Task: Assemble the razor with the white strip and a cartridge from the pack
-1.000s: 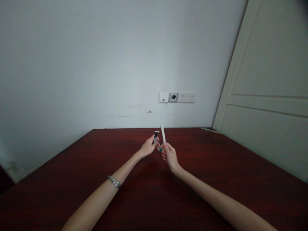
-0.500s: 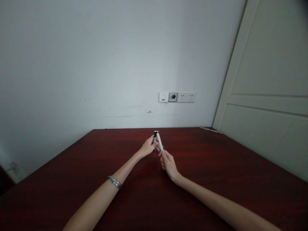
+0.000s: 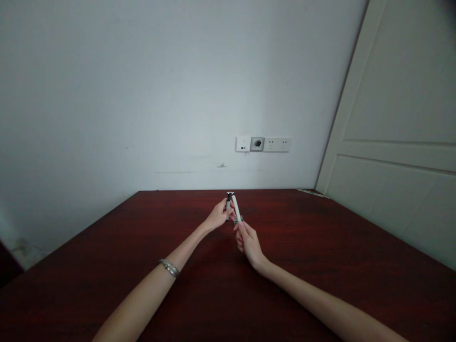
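Over the far middle of the table, my left hand point(image 3: 217, 216) is closed around a slim grey-and-black stick with a T-shaped silver head point(image 3: 228, 203). It stands nearly upright; its exact kind is too small to make out. My right hand point(image 3: 250, 241), just right and nearer to me, pinches the lower end of a white stick point(image 3: 236, 208). This white stick leans left, its upper end close beside the black neck under the silver head; whether they touch I cannot tell. A small green patterned piece point(image 3: 238, 219) shows behind the white stick, above my right fingers, partly hidden.
Both forearms reach over a dark red wooden table point(image 3: 313, 266). Behind it rises a pale wall point(image 3: 185, 95) with a row of sockets point(image 3: 278, 145). A white panelled door point(image 3: 399, 123) borders the right side. A thin pale strip point(image 3: 313, 193) lies at the back right edge.
Both held sticks have shifted very slightly left and up in the picture. My grips look the same, and more of the green piece shows by my right fingers.
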### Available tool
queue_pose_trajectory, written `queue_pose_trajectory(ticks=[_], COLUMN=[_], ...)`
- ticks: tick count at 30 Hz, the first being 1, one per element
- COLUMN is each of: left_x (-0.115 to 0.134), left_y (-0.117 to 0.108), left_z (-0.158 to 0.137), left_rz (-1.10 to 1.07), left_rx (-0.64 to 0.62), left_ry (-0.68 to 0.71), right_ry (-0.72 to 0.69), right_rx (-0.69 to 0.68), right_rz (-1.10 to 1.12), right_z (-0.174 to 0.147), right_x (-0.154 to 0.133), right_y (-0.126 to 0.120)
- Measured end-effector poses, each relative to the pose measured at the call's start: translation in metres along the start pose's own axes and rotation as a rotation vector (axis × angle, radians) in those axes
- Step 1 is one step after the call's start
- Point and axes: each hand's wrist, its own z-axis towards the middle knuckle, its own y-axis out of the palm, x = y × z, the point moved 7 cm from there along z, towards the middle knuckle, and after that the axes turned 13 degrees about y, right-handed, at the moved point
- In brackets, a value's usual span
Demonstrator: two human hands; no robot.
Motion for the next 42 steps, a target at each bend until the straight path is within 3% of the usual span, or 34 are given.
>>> queue_pose_trajectory(ticks=[4,10,16,21,27,32,37,42], left_x=[0.002,0.006,0.002,0.001,0.007,0.005,0.004,0.003], left_y=[0.004,-0.002,-0.003,-0.007,-0.004,-0.008,-0.006,-0.006], left_z=[-0.001,0.0,-0.001,0.002,0.003,0.004,0.003,0.003], left_rz=[-0.004,0.027,0.055,0.086,0.084,0.091,0.071,0.059], left_rx=[-0.039,0.02,-0.01,0.041,0.007,0.041,0.015,0.036], left_ry=[0.012,0.006,0.025,-0.007,0.023,0.013,0.013,0.003], right_ry=[-0.071,-0.017,-0.092,-0.05,-0.098,-0.026,-0.073,-0.032], right_rx=[0.008,0.004,0.012,0.023,0.008,0.007,0.019,-0.013], right_rz=[0.027,-0.004,0.0,-0.037,-0.019,-0.055,-0.021,-0.081], right_z=[0.002,0.002,0.007,0.006,0.006,0.005,0.005,0.003], right_x=[-0.012,-0.007,-0.021,-0.01,-0.019,-0.008,-0.013,-0.009], right_y=[0.002,0.006,0.012,0.012,0.011,0.011,0.01,0.014])
